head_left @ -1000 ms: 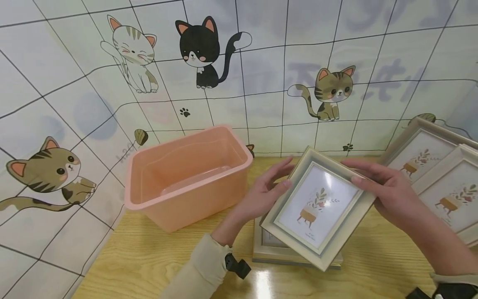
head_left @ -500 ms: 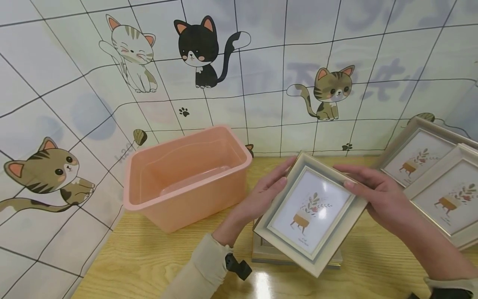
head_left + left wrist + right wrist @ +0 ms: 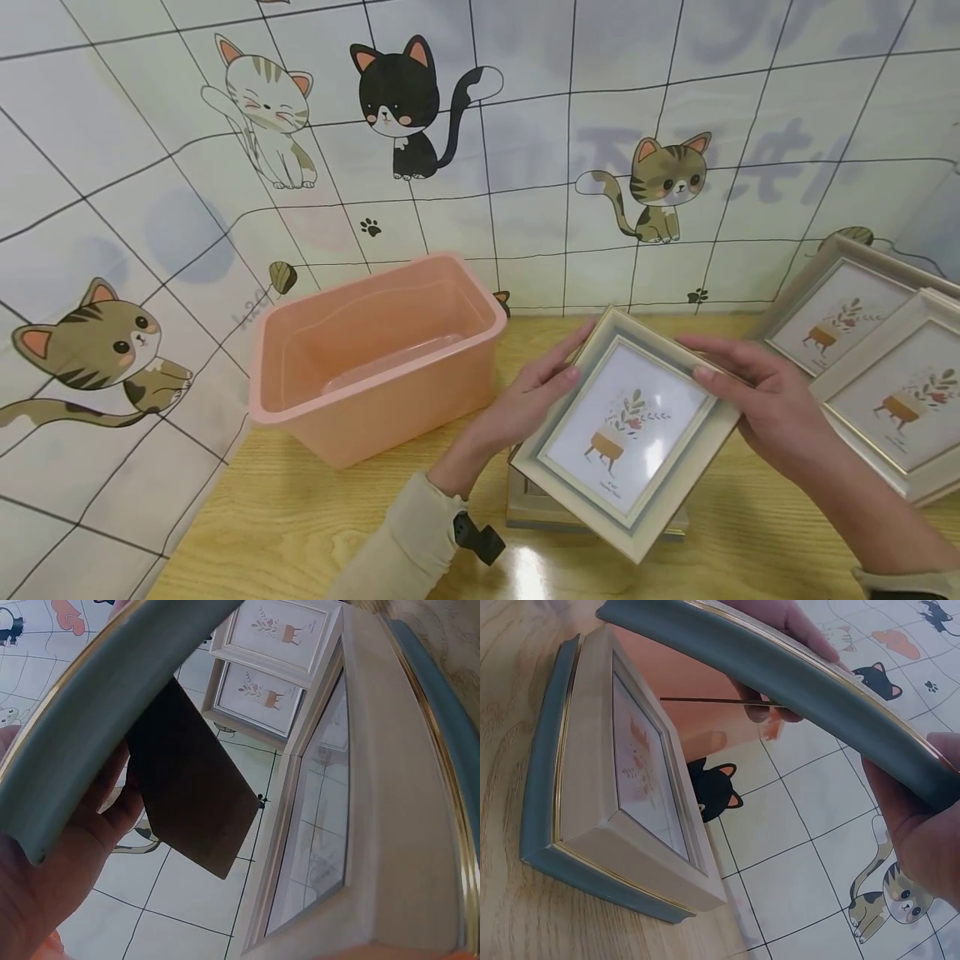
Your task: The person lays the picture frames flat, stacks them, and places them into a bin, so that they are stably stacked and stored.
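Observation:
Both hands hold up a cream picture frame (image 3: 615, 425) with a blue-grey inner border and a printed potted plant. My left hand (image 3: 536, 398) grips its left edge, thumb on the front. At the upper right edge, my right hand (image 3: 772, 408) pinches it, thumb on the front and fingers behind. The left wrist view shows a dark stand flap (image 3: 195, 787) sticking out from its back, close to the left fingers. Below it, another picture frame (image 3: 551, 510) lies face up on the table, mostly covered in the head view; its blue-grey sides show in the right wrist view.
A pink plastic bin (image 3: 390, 417) stands left of the hands, with nothing seen inside. Two larger picture frames (image 3: 840, 321) lean at the right. Behind the wooden table (image 3: 300, 525) rises a wall covering (image 3: 525, 208) printed with cats and grid lines.
The held picture frame has shifted slightly left and down with both hands over the first half second. Since then it has stayed almost still.

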Motion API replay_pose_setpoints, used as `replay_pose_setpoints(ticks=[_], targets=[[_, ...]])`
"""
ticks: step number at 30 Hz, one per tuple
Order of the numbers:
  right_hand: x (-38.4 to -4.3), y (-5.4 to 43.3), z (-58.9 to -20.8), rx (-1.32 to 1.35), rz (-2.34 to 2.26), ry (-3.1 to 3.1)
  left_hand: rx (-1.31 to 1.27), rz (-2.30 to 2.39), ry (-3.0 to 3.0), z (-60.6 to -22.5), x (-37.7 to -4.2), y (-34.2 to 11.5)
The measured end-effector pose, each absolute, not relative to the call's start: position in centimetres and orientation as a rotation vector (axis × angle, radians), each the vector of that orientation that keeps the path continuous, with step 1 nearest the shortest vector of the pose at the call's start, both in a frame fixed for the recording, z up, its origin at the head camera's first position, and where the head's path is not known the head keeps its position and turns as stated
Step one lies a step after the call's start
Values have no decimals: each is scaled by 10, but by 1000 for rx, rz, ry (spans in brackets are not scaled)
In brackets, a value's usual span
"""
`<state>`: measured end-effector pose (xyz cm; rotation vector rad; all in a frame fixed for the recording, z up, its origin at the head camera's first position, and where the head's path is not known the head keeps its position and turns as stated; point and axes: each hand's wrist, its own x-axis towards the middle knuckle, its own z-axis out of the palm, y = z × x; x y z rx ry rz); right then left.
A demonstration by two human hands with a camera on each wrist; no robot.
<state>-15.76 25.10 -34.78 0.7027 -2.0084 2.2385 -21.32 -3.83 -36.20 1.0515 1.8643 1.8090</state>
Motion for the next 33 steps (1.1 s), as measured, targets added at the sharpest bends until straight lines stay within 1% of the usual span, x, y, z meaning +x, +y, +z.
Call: replay_pose_setpoints(ticks=[10,20,28,33], targets=[[-159,254,-359,678,2296,-1911,1019,1791,1897,-374,-214,-41],[-158,253,-366,566,2406,-1834,979,1785,2013,-378,-214,-52],[-155,256,-369,376,2583,-1739,934,1773,2142,-389,-218,-65],[-150,260,-372,292,2685,-1672,926,1785,2204,-389,-217,-69]])
